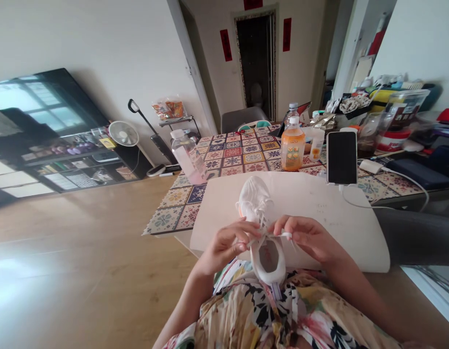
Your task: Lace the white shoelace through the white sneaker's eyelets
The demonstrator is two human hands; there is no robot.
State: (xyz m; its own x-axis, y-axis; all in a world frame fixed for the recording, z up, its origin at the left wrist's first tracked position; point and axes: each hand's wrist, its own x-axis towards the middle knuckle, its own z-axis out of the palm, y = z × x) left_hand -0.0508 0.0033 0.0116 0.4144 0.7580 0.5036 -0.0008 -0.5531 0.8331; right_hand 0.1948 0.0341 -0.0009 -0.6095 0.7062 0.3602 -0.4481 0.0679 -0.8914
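A white lace-up shoe (pixel 258 194) lies on a white board (pixel 224 198), its toe pointing away from me and its heel close to my body. My left hand (pixel 233 240) is at the left side of the laces, thumb and fingers pinched on a shoelace. On the other side my right hand (pixel 300 235) pinches a white shoelace (pixel 285 235), whose loose end hangs below the fingers. Both laces run out sideways from the top of the shoe's tongue, just ahead of the opening. The exact crossing of the laces is partly hidden by my fingers.
A patterned tablecloth (pixel 177 206) spreads beyond the board. A pink-tinted bottle (pixel 188 157) stands at the left, an orange drink bottle (pixel 293 145) behind the board. A phone (pixel 341 157) is propped upright with a cable. Jars and clutter crowd the right, including a clear plastic tub (pixel 400 114).
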